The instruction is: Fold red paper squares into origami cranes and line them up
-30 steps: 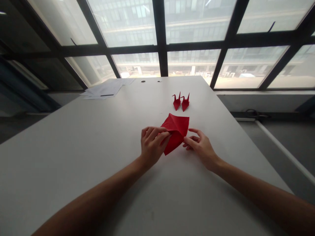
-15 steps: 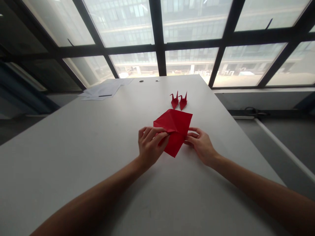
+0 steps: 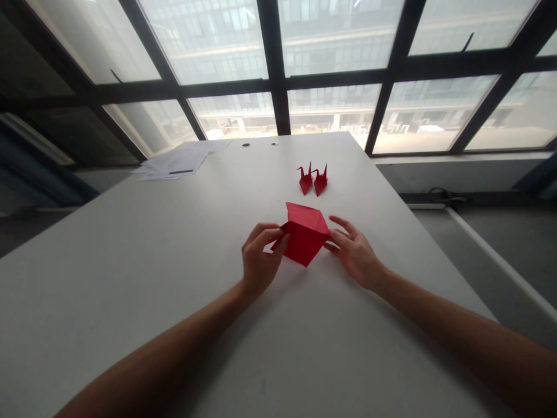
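A partly folded sheet of red paper (image 3: 304,235) stands between my hands on the white table (image 3: 174,261), its top bulging up like a pocket. My left hand (image 3: 259,261) pinches its left corner with thumb and fingers. Against the right corner, my right hand (image 3: 354,252) presses thumb and forefinger, the other fingers stretched out. Two finished red paper cranes (image 3: 312,180) stand side by side just beyond the sheet.
A loose stack of white papers (image 3: 172,164) lies at the table's far left corner. Two small dark holes (image 3: 259,144) sit near the far edge. Large dark-framed windows rise behind the table. The right table edge drops to a grey floor.
The red sheet was lying open and flatter under my hands; now both hands have pushed its side corners inward, so it stands up narrower and puffed.
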Demonstrator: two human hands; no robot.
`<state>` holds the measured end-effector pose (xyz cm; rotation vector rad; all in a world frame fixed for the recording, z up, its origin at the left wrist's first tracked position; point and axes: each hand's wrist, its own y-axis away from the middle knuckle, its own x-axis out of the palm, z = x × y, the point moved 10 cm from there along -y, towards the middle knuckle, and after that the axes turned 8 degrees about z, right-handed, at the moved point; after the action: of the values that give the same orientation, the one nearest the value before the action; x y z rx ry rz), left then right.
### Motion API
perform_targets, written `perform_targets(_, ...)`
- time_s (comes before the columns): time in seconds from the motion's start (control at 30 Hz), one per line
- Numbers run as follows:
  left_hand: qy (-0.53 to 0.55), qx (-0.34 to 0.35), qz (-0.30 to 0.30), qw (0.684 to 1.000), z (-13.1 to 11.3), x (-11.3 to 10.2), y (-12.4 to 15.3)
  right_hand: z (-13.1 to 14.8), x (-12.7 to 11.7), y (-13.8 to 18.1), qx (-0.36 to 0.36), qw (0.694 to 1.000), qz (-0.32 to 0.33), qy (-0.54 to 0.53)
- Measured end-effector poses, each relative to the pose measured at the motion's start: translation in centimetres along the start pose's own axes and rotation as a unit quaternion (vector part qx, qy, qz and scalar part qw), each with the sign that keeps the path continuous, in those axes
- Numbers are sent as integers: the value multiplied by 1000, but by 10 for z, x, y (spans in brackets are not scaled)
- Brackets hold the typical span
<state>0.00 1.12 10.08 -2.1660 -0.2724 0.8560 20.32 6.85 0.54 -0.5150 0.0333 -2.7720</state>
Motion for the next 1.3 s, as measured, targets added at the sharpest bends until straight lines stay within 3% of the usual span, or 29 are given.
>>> perform_targets(0.07,5,-5,-9,1000,-1,-2,0,17,-7,4,-58,993,-45,94)
perform_targets(0.13,20,-4,-10,1000,-1,-2,1,39,-3,10,-135,967,-58,210)
perform_targets(0.23,78,-1,12,997,0,3,4,58,16,19,-217,917,-31,334)
perform_targets(0.33,134,-8,32,990,2,9,8,61,27,24,-241,901,-8,361)
perform_targets(0.53,282,-65,45,956,9,23,13,52,32,19,-210,918,50,333)
perform_targets(0.67,374,-128,97,913,15,40,16,31,40,13,-104,960,157,206)
perform_targets(0.77,405,-156,130,891,20,50,19,18,47,13,-28,970,212,112)
perform_targets(0.87,400,-178,155,885,27,58,22,16,37,7,-26,979,165,114)
perform_targets(0.97,308,-189,169,917,32,58,22,21,18,1,-72,974,74,203)
perform_targets(1.03,191,-151,181,953,27,54,18,21,11,0,-89,950,34,296)
perform_targets(1.1,70,-75,225,969,13,57,16,19,9,0,-86,917,20,388)
perform_targets(1.2,-56,28,363,930,-1,80,29,20,16,1,-98,847,25,521)
perform_targets(1.3,-127,60,467,873,3,100,48,27,27,6,-135,771,23,623)
